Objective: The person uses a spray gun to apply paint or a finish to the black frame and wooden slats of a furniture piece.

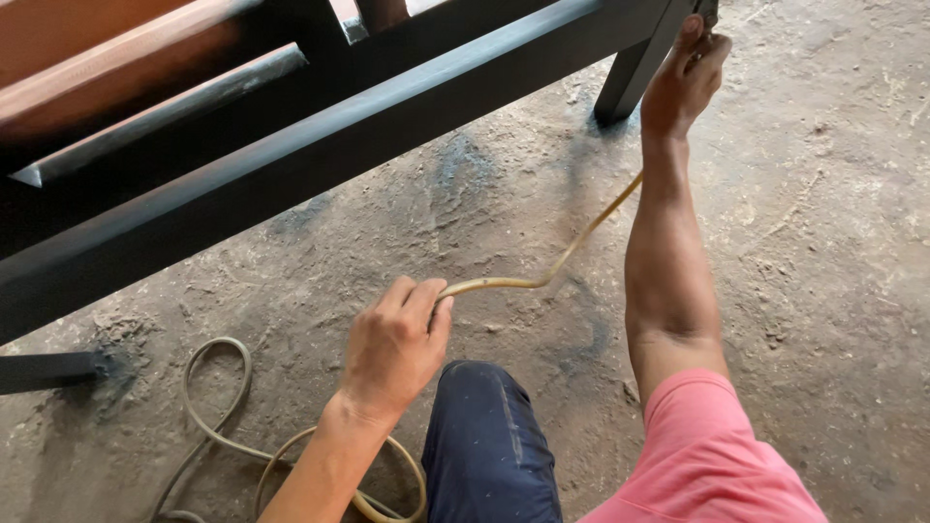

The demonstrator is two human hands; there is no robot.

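Dusty concrete floor [823,242] lies under a black metal frame [320,145]. My left hand [392,349] pinches the yellowish hose [572,247]; my right hand [683,82], closed, grips something hidden at the frame's far leg [630,73].

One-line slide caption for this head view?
Left hand grips a yellowish hose while the right hand holds a tool, mostly out of frame, beside a dark-painted metal frame above a stained concrete floor.

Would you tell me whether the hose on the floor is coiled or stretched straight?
Coiled: the hose loops on the floor behind the left hand.
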